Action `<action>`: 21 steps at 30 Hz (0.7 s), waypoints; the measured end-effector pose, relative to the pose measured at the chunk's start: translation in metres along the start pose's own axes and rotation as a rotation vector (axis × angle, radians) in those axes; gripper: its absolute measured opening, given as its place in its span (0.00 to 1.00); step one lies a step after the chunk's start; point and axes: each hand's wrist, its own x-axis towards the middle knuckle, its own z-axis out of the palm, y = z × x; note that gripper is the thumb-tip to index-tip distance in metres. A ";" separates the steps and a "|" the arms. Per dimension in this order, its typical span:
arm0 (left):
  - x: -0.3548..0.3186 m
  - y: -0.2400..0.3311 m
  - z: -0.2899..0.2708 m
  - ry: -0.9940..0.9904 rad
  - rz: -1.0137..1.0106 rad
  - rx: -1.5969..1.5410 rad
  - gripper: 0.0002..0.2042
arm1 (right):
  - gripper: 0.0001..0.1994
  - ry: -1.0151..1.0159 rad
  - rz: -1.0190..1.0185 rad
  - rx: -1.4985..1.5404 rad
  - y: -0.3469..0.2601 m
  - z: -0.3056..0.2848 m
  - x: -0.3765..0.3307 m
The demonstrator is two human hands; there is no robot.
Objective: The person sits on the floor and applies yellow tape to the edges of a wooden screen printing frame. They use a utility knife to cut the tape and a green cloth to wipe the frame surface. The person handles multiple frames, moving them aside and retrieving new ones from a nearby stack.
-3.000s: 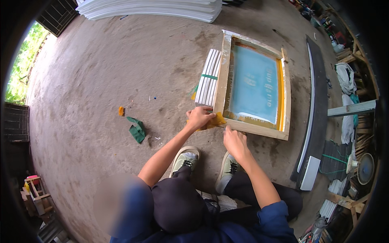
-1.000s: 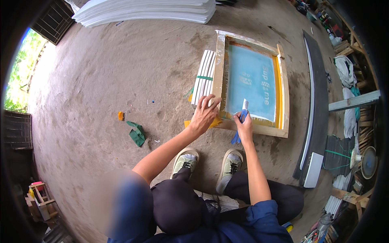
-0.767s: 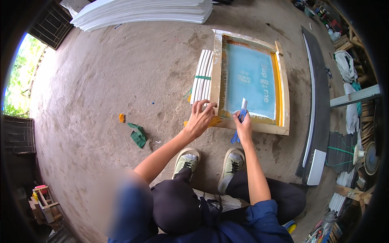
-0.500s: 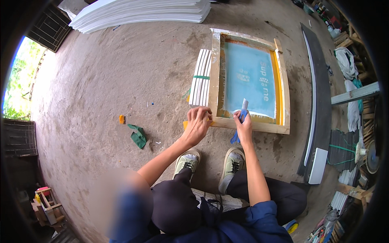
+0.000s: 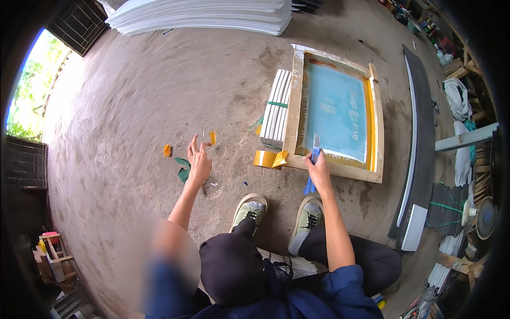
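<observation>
My right hand (image 5: 320, 171) grips a blue utility knife (image 5: 315, 154), its blade pointing up over the near edge of the wooden screen-printing frame (image 5: 340, 168). Inside that frame stretches a light-blue mesh (image 5: 334, 103) with pale lettering. At the frame's near left corner stands a roll of amber tape (image 5: 264, 158), with a folded tape end (image 5: 280, 159) against the wood. My left hand (image 5: 198, 164) is open over the floor to the left, fingers apart. A small amber tape piece (image 5: 213, 137) shows just beyond its fingertips; I cannot tell whether it touches them.
Green scraps (image 5: 183, 173) and another amber tape scrap (image 5: 168, 150) lie by my left hand. Left of the frame is a strapped bundle of white boards (image 5: 276, 103). A large white sheet stack (image 5: 202, 16) sits at the far side. Long dark panels (image 5: 417, 143) lie to the right.
My left hand has left the frame's corner and moved left, uncovering the tape roll. An amber piece now shows near its fingers. My right hand still holds the knife at the frame's near edge.
</observation>
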 end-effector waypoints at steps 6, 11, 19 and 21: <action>-0.014 -0.035 0.046 -0.504 -0.232 0.175 0.12 | 0.10 -0.060 0.045 -0.059 -0.009 0.013 0.004; -0.017 -0.009 0.089 -0.221 -0.037 0.123 0.14 | 0.10 -0.075 0.020 -0.106 -0.005 0.027 0.008; 0.013 0.023 0.107 -0.603 0.127 -0.595 0.20 | 0.13 -0.055 0.111 -0.009 -0.005 0.030 0.009; 0.015 0.034 0.104 -0.794 0.062 -0.627 0.24 | 0.15 -0.032 0.113 -0.028 -0.001 0.029 0.007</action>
